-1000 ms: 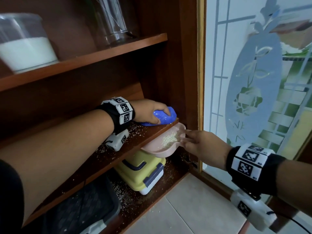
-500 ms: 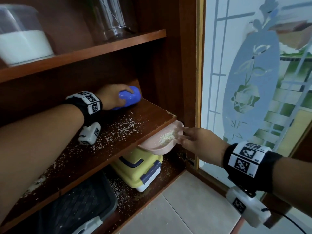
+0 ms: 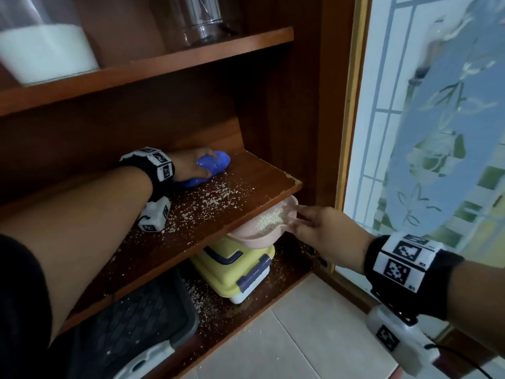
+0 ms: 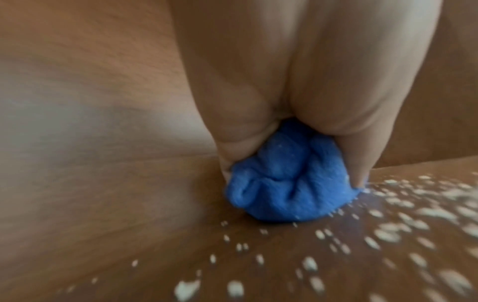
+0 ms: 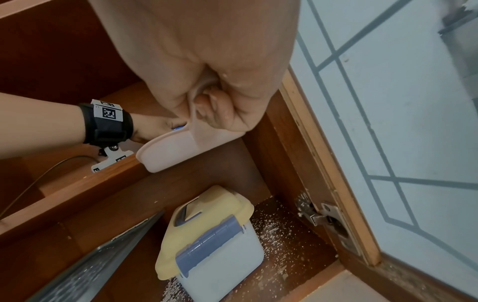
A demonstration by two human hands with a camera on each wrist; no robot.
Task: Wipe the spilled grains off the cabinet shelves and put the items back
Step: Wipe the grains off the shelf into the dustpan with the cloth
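No readable text anywhere; only square coded markers on the wristbands.

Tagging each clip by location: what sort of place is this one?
Probably a home kitchen or pantry cabinet: wooden shelves strewn with grains, a lidded storage container below, and a frosted glass door.

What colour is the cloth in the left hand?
Blue. The cloth shows best in the left wrist view, bunched in the left hand.
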